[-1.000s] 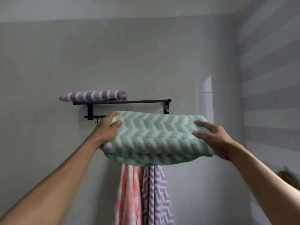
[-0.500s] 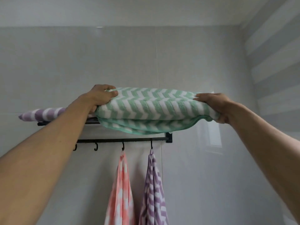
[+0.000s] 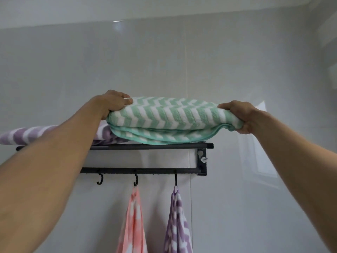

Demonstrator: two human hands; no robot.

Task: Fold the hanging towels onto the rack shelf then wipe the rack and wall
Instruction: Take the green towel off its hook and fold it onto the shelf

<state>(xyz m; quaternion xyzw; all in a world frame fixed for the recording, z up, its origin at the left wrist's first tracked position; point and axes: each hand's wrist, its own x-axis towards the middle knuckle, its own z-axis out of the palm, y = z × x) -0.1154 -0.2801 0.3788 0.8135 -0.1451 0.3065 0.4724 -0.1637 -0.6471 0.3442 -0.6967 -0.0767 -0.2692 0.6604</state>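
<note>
A folded green-and-white chevron towel [image 3: 167, 119] lies on top of the black wall rack [image 3: 145, 146], at its right part. My left hand [image 3: 114, 103] grips the towel's left end. My right hand [image 3: 238, 115] grips its right end, which overhangs the rack's right edge. A folded purple-and-white towel [image 3: 27, 135] lies on the shelf to the left, its right end tucked under the green one and partly hidden by my left forearm. Below, a pink towel [image 3: 133, 221] and a purple towel [image 3: 177, 225] hang from hooks on the lower bar.
The grey tiled wall [image 3: 164, 61] runs behind the rack, and a side wall closes in at the far right. An empty hook [image 3: 100, 179] hangs left of the pink towel. The ceiling edge shows at the top.
Both hands have carried the green towel up from below the rack and set it onto the shelf beside the purple folded towel. The view has tilted upward.
</note>
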